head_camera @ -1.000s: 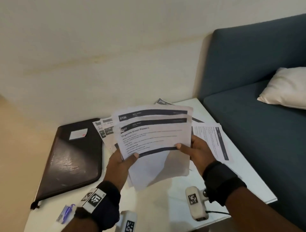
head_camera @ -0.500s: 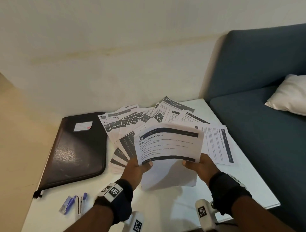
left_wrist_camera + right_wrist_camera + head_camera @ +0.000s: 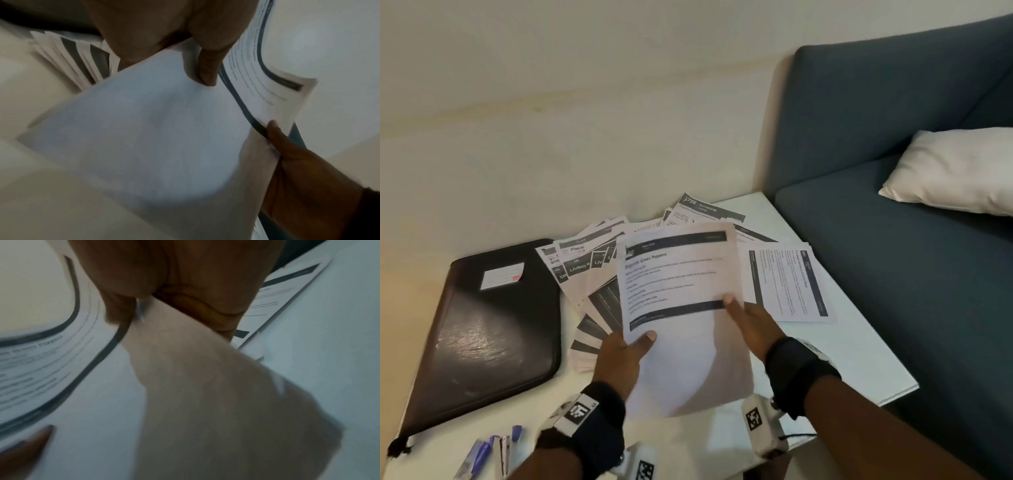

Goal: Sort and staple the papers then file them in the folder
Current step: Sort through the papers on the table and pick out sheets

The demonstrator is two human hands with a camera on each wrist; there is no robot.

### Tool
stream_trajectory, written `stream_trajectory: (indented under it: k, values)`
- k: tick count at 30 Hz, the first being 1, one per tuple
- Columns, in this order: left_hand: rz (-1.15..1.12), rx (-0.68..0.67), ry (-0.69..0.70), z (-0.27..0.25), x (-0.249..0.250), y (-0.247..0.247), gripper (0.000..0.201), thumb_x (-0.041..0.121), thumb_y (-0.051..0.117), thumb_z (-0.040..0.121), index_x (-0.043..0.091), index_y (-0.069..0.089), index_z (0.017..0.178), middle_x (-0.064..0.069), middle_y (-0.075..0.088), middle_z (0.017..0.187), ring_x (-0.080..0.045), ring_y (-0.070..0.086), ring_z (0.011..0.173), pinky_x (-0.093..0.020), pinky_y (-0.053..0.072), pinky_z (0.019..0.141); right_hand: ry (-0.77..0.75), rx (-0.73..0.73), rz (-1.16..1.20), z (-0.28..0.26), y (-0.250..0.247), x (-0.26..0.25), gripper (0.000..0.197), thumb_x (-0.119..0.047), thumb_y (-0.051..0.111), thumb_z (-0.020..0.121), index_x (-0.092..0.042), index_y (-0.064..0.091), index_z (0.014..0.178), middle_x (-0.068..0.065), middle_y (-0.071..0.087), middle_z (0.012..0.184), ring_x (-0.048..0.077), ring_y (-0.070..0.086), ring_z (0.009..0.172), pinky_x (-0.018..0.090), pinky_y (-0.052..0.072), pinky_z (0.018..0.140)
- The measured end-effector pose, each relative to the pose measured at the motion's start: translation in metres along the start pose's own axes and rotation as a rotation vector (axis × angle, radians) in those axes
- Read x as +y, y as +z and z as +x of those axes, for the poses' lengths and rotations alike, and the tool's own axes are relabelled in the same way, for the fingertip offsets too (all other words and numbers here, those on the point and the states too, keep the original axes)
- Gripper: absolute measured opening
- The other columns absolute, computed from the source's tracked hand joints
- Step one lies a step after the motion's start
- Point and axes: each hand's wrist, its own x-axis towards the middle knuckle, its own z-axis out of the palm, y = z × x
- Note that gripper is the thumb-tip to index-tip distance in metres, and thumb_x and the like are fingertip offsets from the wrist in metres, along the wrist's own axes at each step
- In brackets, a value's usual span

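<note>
I hold a thin sheaf of printed sheets [image 3: 681,308] over the white table [image 3: 852,359]; its top page has a dark header bar and a heading about green peppers. My left hand [image 3: 625,353] pinches the sheaf's left edge, thumb on top [image 3: 205,71]. My right hand [image 3: 750,325] grips the right edge, thumb over the lower dark bar [image 3: 115,305]. Behind the sheaf, many more printed papers [image 3: 589,270] lie fanned across the table. A dark closed folder [image 3: 489,329] with a white label lies flat at the left. A stapler does not show clearly.
Blue pens and small items [image 3: 489,452] lie at the table's near left edge. One loose sheet [image 3: 787,281] lies sideways at the right. A blue sofa [image 3: 893,171] with a white cushion [image 3: 955,171] borders the table's right side. A cream wall stands behind.
The sheaf has come down and been squared: a second page that stuck out above the top sheet is now tucked behind it. The view dropped, showing the fanned papers and pens.
</note>
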Motion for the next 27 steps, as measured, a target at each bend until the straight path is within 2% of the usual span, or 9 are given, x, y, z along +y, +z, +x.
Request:
stream_trajectory:
  k: [2,3,5,8,13,16,20,23,27]
  values:
    - [0.012,0.082,0.042,0.013,0.006,-0.015,0.01,0.008,0.066,0.091,0.018,0.069,0.093,-0.001,0.073,0.093,-0.023,0.068,0.087,-0.03,0.05,0.072,0.018,0.072,0.043,0.011,-0.003,0.002,0.051,-0.054,0.036,0.1,-0.015,0.069,0.096,0.007,0.072,0.095,0.022,0.066,0.084,0.029,0.052,0.071]
    - [0.019,0.129,0.055,0.021,0.008,-0.022,0.009,0.008,0.067,0.091,0.016,0.069,0.094,-0.003,0.072,0.095,-0.026,0.067,0.089,-0.032,0.049,0.077,0.009,0.117,-0.024,0.019,-0.006,0.009,0.046,-0.053,0.038,0.1,-0.019,0.068,0.095,0.006,0.072,0.097,0.023,0.067,0.088,0.029,0.051,0.072]
    - [0.031,0.199,0.058,0.032,0.012,-0.04,0.014,0.007,0.067,0.09,0.013,0.067,0.103,-0.005,0.069,0.097,-0.027,0.064,0.091,-0.035,0.046,0.085,-0.033,0.127,-0.463,0.033,-0.015,0.023,0.032,-0.047,0.046,0.098,-0.024,0.065,0.107,0.003,0.068,0.113,0.026,0.062,0.108,0.034,0.048,0.088]
    - [0.047,0.236,0.06,0.035,0.016,-0.061,0.017,0.005,0.065,0.091,0.013,0.066,0.107,-0.003,0.067,0.096,-0.026,0.061,0.09,-0.036,0.042,0.087,-0.121,-0.023,-1.037,0.051,-0.02,0.033,0.043,-0.036,0.047,0.099,-0.027,0.046,0.14,-0.001,0.046,0.148,0.024,0.042,0.135,0.038,0.035,0.11]
    - [0.025,0.299,0.017,0.041,0.015,-0.079,0.018,0.005,0.064,0.092,0.013,0.063,0.108,-0.003,0.065,0.099,-0.027,0.057,0.095,-0.039,0.042,0.088,-0.23,-0.193,-1.362,0.078,0.008,0.032,0.082,-0.046,0.056,0.093,-0.017,0.011,0.155,0.007,0.001,0.164,0.028,0.007,0.151,0.048,0.027,0.117]
    - [-0.033,0.294,-0.007,0.042,0.021,-0.08,0.019,0.008,0.064,0.093,0.014,0.063,0.111,0.0,0.066,0.1,-0.023,0.059,0.09,-0.041,0.043,0.089,-0.187,-0.188,-1.369,0.087,0.022,0.03,0.08,-0.047,0.057,0.091,-0.015,0.016,0.151,0.012,0.021,0.159,0.032,0.029,0.142,0.051,0.034,0.11]
    - [-0.024,0.268,-0.017,0.042,0.026,-0.08,0.015,0.012,0.063,0.095,0.016,0.061,0.109,0.006,0.064,0.097,-0.016,0.057,0.087,-0.043,0.042,0.087,-0.264,-0.132,-1.42,0.08,0.025,0.019,0.03,-0.023,0.044,0.096,-0.016,0.046,0.125,0.009,0.057,0.124,0.032,0.057,0.112,0.043,0.046,0.09]
    - [-0.034,0.276,-0.013,0.041,0.027,-0.079,0.015,0.01,0.062,0.095,0.016,0.061,0.108,0.006,0.063,0.093,-0.018,0.057,0.085,-0.042,0.042,0.088,-0.246,-0.124,-1.377,0.075,0.019,0.014,0.023,-0.013,0.046,0.091,-0.013,0.049,0.114,0.012,0.061,0.108,0.033,0.062,0.098,0.035,0.045,0.073]
    - [-0.033,0.279,-0.011,0.039,0.027,-0.081,0.016,0.009,0.063,0.094,0.017,0.06,0.107,0.006,0.063,0.094,-0.017,0.057,0.085,-0.042,0.043,0.087,-0.219,-0.102,-1.356,0.073,0.014,0.008,0.018,-0.022,0.053,0.093,-0.015,0.055,0.11,0.01,0.064,0.108,0.031,0.063,0.096,0.031,0.045,0.07]
